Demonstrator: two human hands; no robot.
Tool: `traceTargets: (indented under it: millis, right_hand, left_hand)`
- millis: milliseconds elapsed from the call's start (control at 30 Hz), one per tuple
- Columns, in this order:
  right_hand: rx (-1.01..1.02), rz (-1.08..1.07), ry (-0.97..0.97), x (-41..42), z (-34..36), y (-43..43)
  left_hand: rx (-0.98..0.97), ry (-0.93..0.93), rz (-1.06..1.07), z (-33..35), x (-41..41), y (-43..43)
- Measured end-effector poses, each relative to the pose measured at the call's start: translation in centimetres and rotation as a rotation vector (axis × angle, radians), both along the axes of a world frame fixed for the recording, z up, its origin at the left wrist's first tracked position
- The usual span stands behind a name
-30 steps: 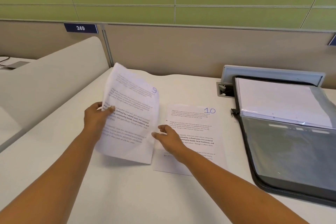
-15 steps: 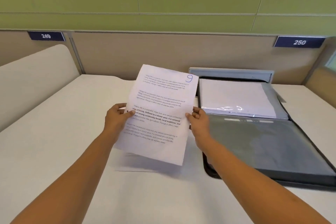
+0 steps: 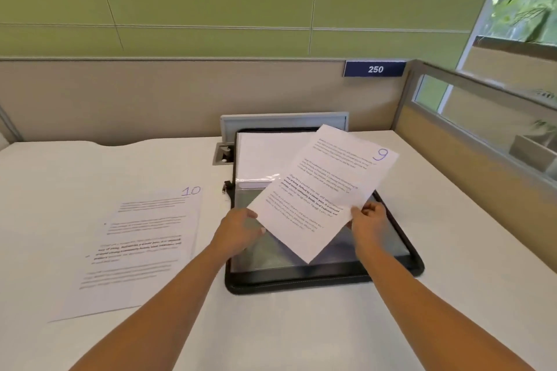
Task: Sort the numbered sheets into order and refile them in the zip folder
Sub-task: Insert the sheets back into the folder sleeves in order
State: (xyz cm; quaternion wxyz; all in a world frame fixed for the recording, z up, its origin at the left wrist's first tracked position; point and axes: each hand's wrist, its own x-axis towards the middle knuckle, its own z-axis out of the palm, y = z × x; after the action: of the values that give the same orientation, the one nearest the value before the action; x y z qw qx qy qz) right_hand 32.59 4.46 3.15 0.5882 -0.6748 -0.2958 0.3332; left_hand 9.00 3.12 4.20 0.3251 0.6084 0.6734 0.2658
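Observation:
The sheet numbered 9 (image 3: 322,190) hangs tilted over the open black zip folder (image 3: 301,284). My right hand (image 3: 369,221) pinches its lower right edge. My left hand (image 3: 239,230) holds its lower left edge between fingers and thumb, just above the folder's clear pocket. A stack of white sheets (image 3: 262,156) lies in the folder's far half, partly hidden by sheet 9. The sheet numbered 10 (image 3: 141,247) lies flat on the desk left of the folder.
The white desk (image 3: 452,250) ends at a beige partition (image 3: 150,99) bearing a blue plate marked 250 (image 3: 375,69). A grey raised flap (image 3: 283,121) and a cable socket (image 3: 223,154) sit behind the folder. A glazed side partition (image 3: 482,129) closes the right.
Both hands have carried sheet 9 to the right, from above sheet 10 to over the open folder, and tilted it clockwise. Sheet 10 stays on the desk.

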Motion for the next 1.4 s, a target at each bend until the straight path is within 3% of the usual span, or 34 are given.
traceTargets:
  millis: [333,467,567,667,767,867,1033,1200,1400]
  right_hand:
    - [0.079,-0.143,-0.19,10.5,-0.3,-2.1]
    - [0.014,-0.089,-0.532,13.3,-1.3,-2.3]
    - [0.068,0.144,-0.769,14.1,-1.7,-2.2]
    - [0.112,0.563,-0.842,14.0,-1.7,-1.8]
    - [-0.014,0.951,-0.926,13.5,-2.1,-1.4]
    - [-0.16,1.132,-1.177,13.1,-2.6,-1.4]
    - [-0.28,1.117,-1.327,13.4,-3.2,-1.1]
    - [-0.379,0.944,-1.282,14.2,-3.1,-0.6]
    - [-0.356,0.93,-1.27,15.0,-3.5,-0.4]
  left_hand:
    - [0.037,0.352,-0.222,-3.5,11.3,1.1]
    - [-0.045,0.433,-0.191,-4.0,14.3,1.1]
    - [-0.09,0.555,-0.178,-4.8,15.3,0.9]
    - [-0.058,0.632,-0.176,-5.6,15.4,0.5]
    - [-0.029,0.646,-0.164,-6.0,15.4,0.2]
    - [-0.03,0.656,-0.156,-6.1,15.4,0.2]
    - [-0.035,0.639,-0.149,-6.2,15.4,0.2]
    - [-0.032,0.643,-0.154,-6.2,15.3,0.2]
    - [-0.015,0.65,-0.153,-6.3,15.3,0.0]
